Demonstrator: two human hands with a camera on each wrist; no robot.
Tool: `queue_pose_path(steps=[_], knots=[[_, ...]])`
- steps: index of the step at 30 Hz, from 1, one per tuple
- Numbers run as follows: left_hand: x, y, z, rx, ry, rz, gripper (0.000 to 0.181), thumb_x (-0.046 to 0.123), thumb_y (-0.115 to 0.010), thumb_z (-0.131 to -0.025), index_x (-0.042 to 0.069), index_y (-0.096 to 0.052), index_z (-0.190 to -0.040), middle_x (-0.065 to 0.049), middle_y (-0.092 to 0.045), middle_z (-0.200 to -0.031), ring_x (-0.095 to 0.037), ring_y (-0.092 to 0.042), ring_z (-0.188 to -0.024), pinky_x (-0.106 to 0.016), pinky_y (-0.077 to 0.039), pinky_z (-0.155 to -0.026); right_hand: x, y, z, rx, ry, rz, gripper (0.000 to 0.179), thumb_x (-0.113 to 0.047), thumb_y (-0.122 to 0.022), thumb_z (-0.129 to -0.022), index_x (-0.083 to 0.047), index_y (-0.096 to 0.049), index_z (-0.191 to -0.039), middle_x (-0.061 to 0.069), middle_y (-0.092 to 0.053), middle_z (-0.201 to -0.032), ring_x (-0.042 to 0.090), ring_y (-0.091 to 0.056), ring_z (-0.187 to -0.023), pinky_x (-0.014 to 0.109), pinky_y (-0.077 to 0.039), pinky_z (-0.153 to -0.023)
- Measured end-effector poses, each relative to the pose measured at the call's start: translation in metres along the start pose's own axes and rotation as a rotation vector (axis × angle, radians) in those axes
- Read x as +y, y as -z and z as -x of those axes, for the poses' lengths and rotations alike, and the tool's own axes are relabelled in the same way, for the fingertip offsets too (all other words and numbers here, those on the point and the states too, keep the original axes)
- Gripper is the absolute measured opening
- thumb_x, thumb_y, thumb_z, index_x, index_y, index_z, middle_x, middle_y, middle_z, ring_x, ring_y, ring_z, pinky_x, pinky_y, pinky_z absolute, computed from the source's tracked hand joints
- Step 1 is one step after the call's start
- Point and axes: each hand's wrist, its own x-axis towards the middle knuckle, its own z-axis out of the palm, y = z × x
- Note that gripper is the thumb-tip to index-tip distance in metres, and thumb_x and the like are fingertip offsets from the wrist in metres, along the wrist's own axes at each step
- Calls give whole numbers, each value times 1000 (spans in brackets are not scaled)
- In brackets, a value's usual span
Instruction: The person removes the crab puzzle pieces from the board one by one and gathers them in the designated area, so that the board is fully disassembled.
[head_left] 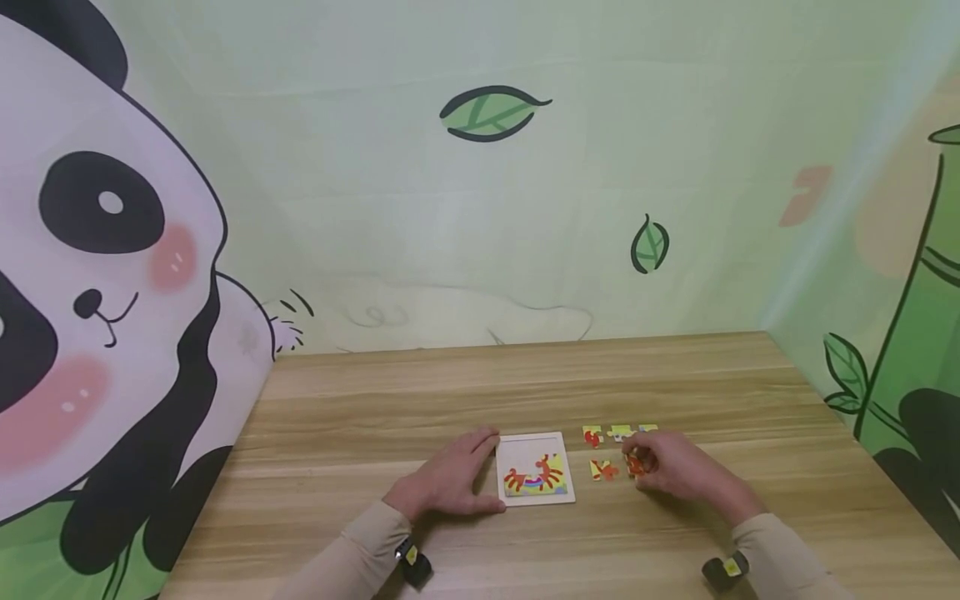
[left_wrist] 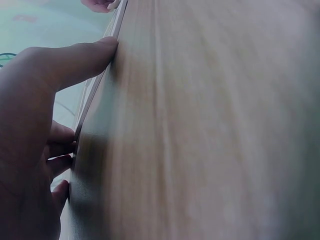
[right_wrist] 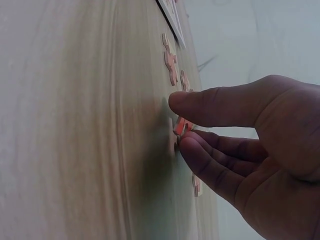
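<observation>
A white-bordered puzzle tray (head_left: 534, 502) lies flat on the table, its lower part filled with joined pieces that show an orange striped animal (head_left: 534, 477). At its left side rests my left hand (head_left: 453, 475), thumb by the near corner and fingers by the far one. In the left wrist view the thumb (left_wrist: 85, 60) touches the tray's edge. My right hand (head_left: 678, 467) pinches an orange jigsaw piece (head_left: 635, 467) between thumb and fingertips, right of the tray. The right wrist view shows this piece (right_wrist: 181, 126) low over the table, partly hidden by the fingers.
Loose jigsaw pieces lie right of the tray: one with red (head_left: 592, 436), a yellow one (head_left: 620, 432), one partly behind the right hand (head_left: 648, 427), and an orange one (head_left: 603, 471). The wooden table (head_left: 360, 400) meets a printed wall (head_left: 375, 208) at the back.
</observation>
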Motion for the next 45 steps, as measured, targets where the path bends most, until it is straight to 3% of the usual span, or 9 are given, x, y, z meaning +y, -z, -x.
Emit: queue_pose_path(steps=[9,31,36,45], knots=[[0,-1,0,-23,18,5,102,69,-61,-80,4,-28,-152,-12,-27,-159,-27,-30,-145,-42,-26,-120,-4,1,0,-28,-9,48,39,-7,-82,-70,-4,-70,-107,-3,-65,-86,10,-58,-77,23,-51,-66],[1,1,1,-35,44,21,103,69,-61,-80,5,-26,-153,-11,-24,-160,-28,-28,-146,-43,-25,-120,-6,2,0,-60,108,218,31,-10,-78,-76,0,-74,-105,-3,-60,-85,6,-47,-72,23,-42,-60],[1,1,0,-36,43,18,103,69,-61,-80,5,-26,-153,-11,-24,-160,-28,-28,-146,-43,-25,-120,-4,1,-1,-29,148,209,20,-1,-73,-77,-2,-76,-96,-2,-62,-82,7,-51,-72,24,-45,-60],[1,1,0,-39,40,6,103,70,-60,-80,5,-27,-153,-11,-25,-160,-27,-28,-146,-42,-25,-120,-6,-1,-1,-34,67,155,17,-4,-76,-79,-2,-76,-96,-4,-60,-80,3,-48,-67,19,-44,-56]])
